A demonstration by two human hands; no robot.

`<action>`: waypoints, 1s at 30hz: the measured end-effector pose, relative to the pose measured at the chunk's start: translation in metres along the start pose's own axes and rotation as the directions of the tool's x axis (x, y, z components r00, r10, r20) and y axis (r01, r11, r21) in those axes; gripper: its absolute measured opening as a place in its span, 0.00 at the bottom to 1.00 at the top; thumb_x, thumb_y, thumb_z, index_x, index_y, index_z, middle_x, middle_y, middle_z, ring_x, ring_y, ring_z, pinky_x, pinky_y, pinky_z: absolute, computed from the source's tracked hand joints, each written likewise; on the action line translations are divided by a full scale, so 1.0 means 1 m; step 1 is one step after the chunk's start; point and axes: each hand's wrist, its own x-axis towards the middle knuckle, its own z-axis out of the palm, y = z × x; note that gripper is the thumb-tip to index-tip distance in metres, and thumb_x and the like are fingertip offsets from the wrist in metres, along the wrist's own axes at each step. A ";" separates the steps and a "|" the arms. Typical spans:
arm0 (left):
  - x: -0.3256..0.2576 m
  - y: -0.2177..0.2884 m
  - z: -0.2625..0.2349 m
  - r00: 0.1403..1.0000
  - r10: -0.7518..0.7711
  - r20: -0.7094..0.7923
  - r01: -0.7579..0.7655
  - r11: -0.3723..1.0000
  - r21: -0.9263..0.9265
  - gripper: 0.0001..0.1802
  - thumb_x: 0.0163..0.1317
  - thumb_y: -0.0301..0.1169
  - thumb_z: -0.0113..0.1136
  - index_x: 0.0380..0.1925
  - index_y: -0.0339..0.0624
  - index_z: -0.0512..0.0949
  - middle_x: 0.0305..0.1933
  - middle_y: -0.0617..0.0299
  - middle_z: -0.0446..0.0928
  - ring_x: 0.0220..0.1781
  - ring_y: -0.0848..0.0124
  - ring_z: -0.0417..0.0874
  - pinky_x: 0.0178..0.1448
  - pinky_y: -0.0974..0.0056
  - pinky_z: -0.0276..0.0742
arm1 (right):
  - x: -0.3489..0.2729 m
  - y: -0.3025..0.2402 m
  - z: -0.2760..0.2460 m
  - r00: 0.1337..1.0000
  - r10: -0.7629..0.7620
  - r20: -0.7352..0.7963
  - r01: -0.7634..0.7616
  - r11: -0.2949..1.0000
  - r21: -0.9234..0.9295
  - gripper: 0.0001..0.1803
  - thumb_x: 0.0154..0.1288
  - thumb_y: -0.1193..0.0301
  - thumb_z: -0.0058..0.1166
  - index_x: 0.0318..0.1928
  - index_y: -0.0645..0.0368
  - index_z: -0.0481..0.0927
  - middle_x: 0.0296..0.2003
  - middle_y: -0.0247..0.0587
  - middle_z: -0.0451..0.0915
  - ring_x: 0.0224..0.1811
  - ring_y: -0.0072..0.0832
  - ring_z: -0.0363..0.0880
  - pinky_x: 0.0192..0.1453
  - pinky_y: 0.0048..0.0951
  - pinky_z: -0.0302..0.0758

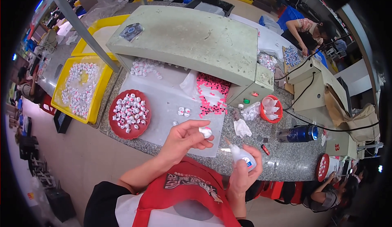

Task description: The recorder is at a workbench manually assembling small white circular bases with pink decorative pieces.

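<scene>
My left hand pinches a small white rounded piece with a pink mark between thumb and fingers, above the near edge of the table. To its right, my right hand is wrapped round a small whitish squeeze bottle, its thin nozzle tilted up and left toward the piece, apart from it. A few similar white pieces lie on the white sheet beyond my left hand. Left of them, a red plate holds several more. Many small pink and dark pieces are spread farther back.
A pale green metal housing spans the table's back, with white pieces under it. A yellow tray of white pieces stands left. At right are an orange-red cup, a blue can and black cables. Other people work at the far and lower right.
</scene>
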 end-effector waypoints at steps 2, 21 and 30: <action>-0.001 0.005 0.005 0.996 -0.048 -0.069 0.031 0.974 -0.225 0.22 0.54 0.21 0.54 0.51 0.34 0.67 0.44 0.52 0.75 0.41 0.67 0.79 0.44 0.72 0.76 | -0.008 -0.008 0.008 0.997 -0.072 -0.023 0.072 0.997 -0.015 0.19 0.44 0.73 0.52 0.40 0.66 0.70 0.34 0.41 0.70 0.31 0.22 0.70 0.35 0.20 0.68; -0.016 -0.004 0.007 0.952 0.304 -0.036 -0.291 0.934 0.206 0.19 0.51 0.11 0.51 0.46 0.28 0.69 0.46 0.50 0.72 0.46 0.65 0.77 0.49 0.68 0.75 | -0.014 -0.011 0.009 0.816 -0.480 0.321 0.570 0.760 -0.313 0.12 0.43 0.80 0.55 0.32 0.66 0.72 0.23 0.43 0.77 0.20 0.32 0.77 0.25 0.26 0.74; -0.016 -0.006 0.004 0.946 0.325 -0.019 -0.316 0.930 0.189 0.19 0.51 0.11 0.51 0.46 0.29 0.70 0.45 0.51 0.72 0.46 0.65 0.76 0.49 0.67 0.76 | -0.012 -0.009 0.011 0.803 -0.479 0.355 0.587 0.739 -0.330 0.12 0.44 0.80 0.55 0.33 0.66 0.72 0.23 0.42 0.77 0.20 0.32 0.77 0.26 0.26 0.75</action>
